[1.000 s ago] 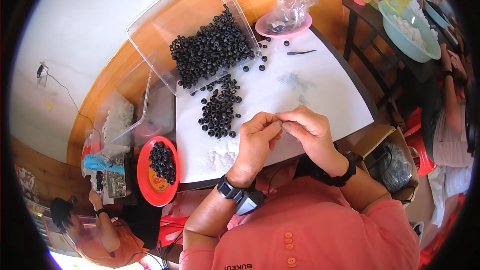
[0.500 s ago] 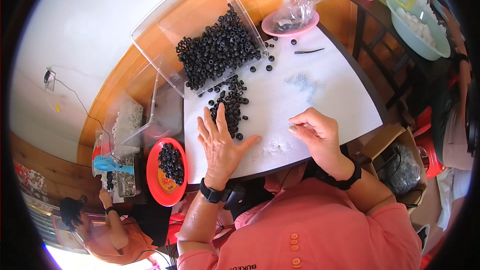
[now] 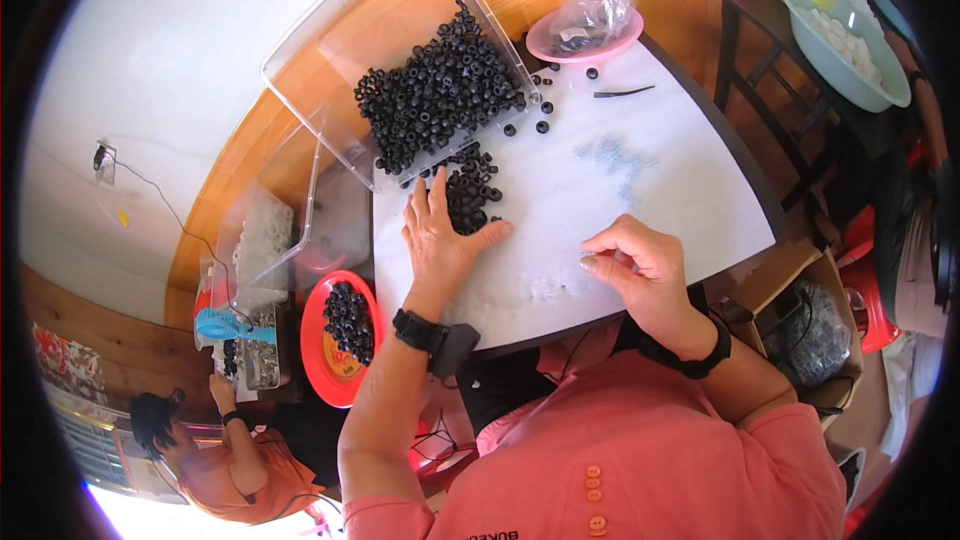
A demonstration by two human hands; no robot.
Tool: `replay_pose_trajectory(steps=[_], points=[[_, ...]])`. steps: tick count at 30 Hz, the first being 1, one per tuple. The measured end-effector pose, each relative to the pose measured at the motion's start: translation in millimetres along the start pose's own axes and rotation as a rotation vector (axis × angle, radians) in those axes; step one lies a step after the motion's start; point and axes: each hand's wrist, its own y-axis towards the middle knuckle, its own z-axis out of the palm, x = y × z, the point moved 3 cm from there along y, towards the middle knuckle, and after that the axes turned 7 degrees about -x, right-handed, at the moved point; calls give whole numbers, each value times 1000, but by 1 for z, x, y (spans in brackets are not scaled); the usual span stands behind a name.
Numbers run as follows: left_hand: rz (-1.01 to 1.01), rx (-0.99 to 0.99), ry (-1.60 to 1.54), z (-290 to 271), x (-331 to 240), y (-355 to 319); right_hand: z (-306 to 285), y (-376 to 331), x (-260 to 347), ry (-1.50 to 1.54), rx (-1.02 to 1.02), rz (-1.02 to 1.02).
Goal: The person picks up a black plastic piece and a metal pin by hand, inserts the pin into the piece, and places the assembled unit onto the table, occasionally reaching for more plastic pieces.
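My left hand (image 3: 440, 245) is open with its fingers spread, palm down over the white tabletop (image 3: 540, 210). Its fingers and thumb lie around the near and left sides of a loose pile of small black plastic parts (image 3: 470, 198). That pile spills from the tipped clear plastic bin (image 3: 330, 125), which holds many more black parts (image 3: 435, 95). Further right, my right hand (image 3: 640, 262) is pinched, thumb against fingertips. A tiny pale piece seems to show at the tips, too small to name. Small clear bits (image 3: 548, 285) lie between my hands.
Pale blue bits (image 3: 615, 162) and a thin black tool (image 3: 624, 92) lie farther back. Behind stands a pink bowl (image 3: 585, 45) with a plastic bag. A red plate (image 3: 318, 340) of black parts is at left, near another person (image 3: 215, 460). An open carton (image 3: 800, 320) is right.
My left hand has moved away from me, and the black pile is now pressed closer to the bin. My right hand stays pinched in nearly the same place.
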Motion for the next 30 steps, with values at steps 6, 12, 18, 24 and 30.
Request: replay_pose_trajectory(steps=[6,12,18,24,30], points=[[129,34,-103,4,-4,22,-2,-1,1,-1,15,-8],[246,10,-165,5,-8,21,0,-2,0,5,11,-20],[304,46,-242,-4,-18,16,-2,-2,1,-17,3,-36],[352,42,-363,-6,-14,12,-1,-4,0,-14,-6,-45],[381,74,-418,-7,-13,9,-1,-5,1,-9,8,-43]])
